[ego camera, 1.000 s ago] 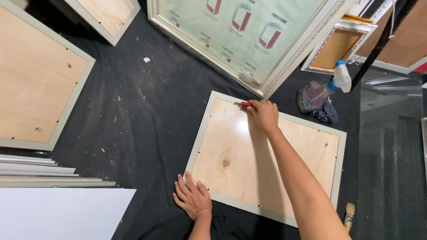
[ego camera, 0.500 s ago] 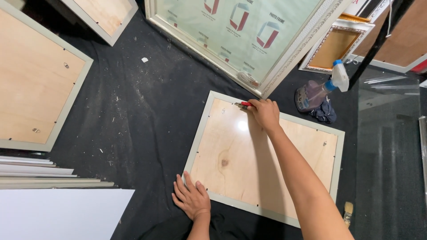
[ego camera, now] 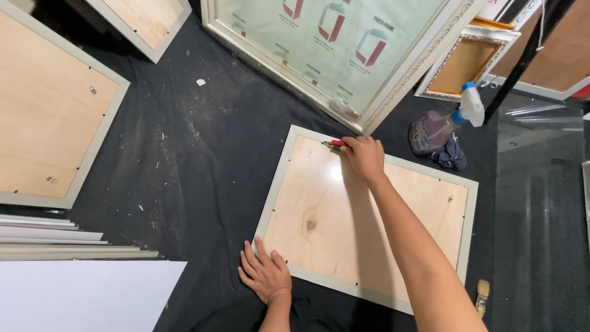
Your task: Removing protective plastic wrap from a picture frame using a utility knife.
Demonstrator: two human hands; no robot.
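Note:
A picture frame [ego camera: 279,178] lies face down on the black cloth, its plywood backing [ego camera: 356,221] up and a pale grey-green border around it. My right hand [ego camera: 365,157] reaches to the frame's far edge and grips a small red-handled tool [ego camera: 335,143], whose tip touches the backing near the top left corner. My left hand [ego camera: 265,275] rests flat, fingers spread, on the cloth at the frame's near left corner, touching its border.
A large ornate white frame [ego camera: 344,58] leans beyond. Another face-down frame [ego camera: 49,117] lies at left, with stacked white boards [ego camera: 74,270] below it. A spray bottle [ego camera: 439,126] on a dark rag, a paintbrush [ego camera: 482,295] and a glass sheet [ego camera: 541,203] lie at right.

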